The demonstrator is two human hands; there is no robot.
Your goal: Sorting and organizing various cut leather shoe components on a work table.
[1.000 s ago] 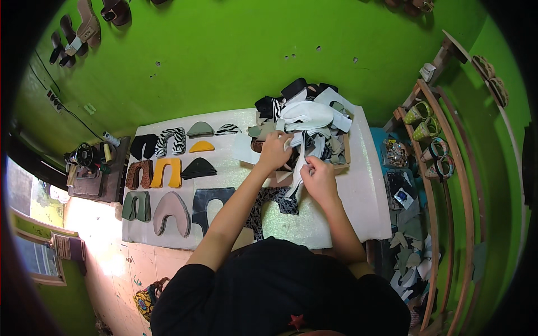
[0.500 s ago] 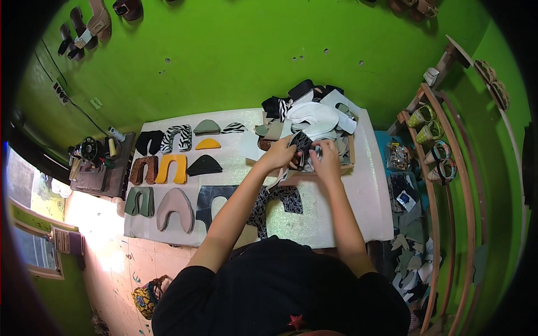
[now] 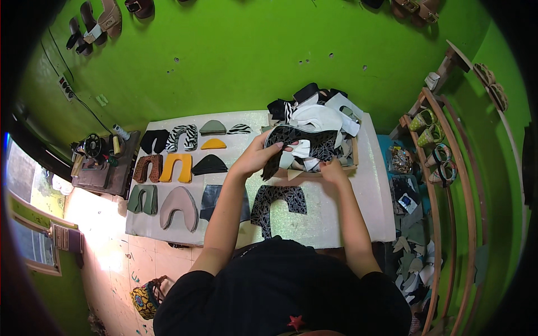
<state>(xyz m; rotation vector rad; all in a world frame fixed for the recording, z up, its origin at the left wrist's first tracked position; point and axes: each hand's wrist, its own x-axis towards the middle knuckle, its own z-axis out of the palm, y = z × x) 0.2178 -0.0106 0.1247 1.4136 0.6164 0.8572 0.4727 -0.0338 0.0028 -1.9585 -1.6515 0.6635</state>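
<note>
Both hands' grip holding black patterned piece (image 3: 302, 140); long axis left-right, arch upward.

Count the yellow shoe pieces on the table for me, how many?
2. A big U-shaped yellow piece lies in the middle row, and a small half-moon yellow piece sits up and right of it. More may hide in the pile.

A sewing machine (image 3: 92, 147) sits left of the table, sandals (image 3: 95, 25) hang on the green wall (image 3: 241, 61).
</note>
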